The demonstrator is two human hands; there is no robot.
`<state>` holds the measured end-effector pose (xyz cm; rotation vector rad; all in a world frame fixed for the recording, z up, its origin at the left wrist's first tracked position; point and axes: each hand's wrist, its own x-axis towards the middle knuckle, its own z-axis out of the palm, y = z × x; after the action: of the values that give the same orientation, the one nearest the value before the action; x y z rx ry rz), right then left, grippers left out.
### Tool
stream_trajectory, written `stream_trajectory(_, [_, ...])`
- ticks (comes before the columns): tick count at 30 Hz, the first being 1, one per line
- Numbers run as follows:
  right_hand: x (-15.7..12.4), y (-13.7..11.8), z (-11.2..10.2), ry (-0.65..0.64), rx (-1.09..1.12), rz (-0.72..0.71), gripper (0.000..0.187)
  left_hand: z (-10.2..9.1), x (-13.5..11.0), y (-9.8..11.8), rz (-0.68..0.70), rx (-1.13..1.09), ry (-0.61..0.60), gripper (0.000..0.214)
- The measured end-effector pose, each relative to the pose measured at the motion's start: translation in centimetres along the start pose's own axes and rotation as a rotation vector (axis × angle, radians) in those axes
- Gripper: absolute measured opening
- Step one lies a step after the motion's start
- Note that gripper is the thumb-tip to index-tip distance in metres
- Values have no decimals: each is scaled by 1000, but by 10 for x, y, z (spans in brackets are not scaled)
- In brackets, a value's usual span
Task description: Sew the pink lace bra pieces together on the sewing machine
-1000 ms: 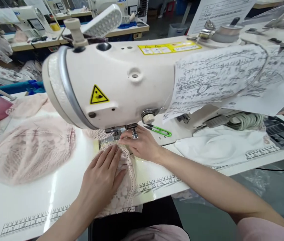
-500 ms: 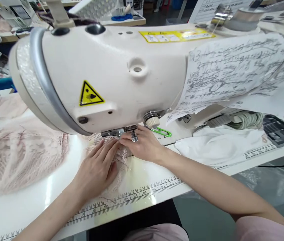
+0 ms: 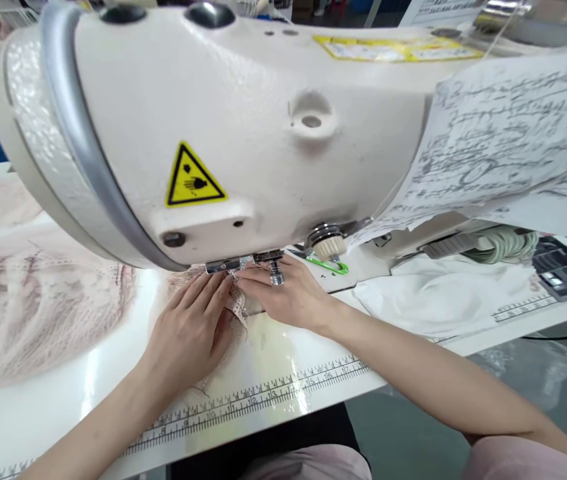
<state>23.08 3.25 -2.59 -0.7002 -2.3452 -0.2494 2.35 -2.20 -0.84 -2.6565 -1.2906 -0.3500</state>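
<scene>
In the head view a pale pink lace piece [image 3: 237,305] lies at the needle area of a white sewing machine [image 3: 243,133]. My left hand [image 3: 191,327] rests on that lace, palm down, its fingers stretched out toward the presser area. Close beside its fingertips, my right hand [image 3: 288,293] reaches in from the right, fingers extended flat over the work and partly covered by a metal screw [image 3: 276,272]. The needle and the lace edge under the fingers are hidden. Just behind my right hand lies a green clip-shaped tool [image 3: 333,266].
A larger lace bundle [image 3: 38,307] sits on the left of the table. White fabric [image 3: 428,293] and a pale green coil [image 3: 503,245] lie at right. Handwritten paper [image 3: 513,133] hangs on the machine arm. A printed ruler [image 3: 243,405] runs along the front edge.
The machine looms larger as my view has shifted closer. Beneath my left hand, the lace has slid forward, with less of its tail showing near the ruler. Both hands stay close together.
</scene>
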Motion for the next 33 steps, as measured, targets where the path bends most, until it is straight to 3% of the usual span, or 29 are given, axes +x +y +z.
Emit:
stream_trajectory(9, [-4, -3, 0, -93, -19, 9, 30, 3, 1, 7, -46, -33, 20, 53])
stream_trajectory(23, [-1, -8, -9, -124, -150, -49, 29, -1, -1, 11, -90, -55, -1, 55])
stream_trajectory(33, [-1, -7, -5, -114, -105, -23, 29, -1, 7, 9, -93, -55, 5, 48])
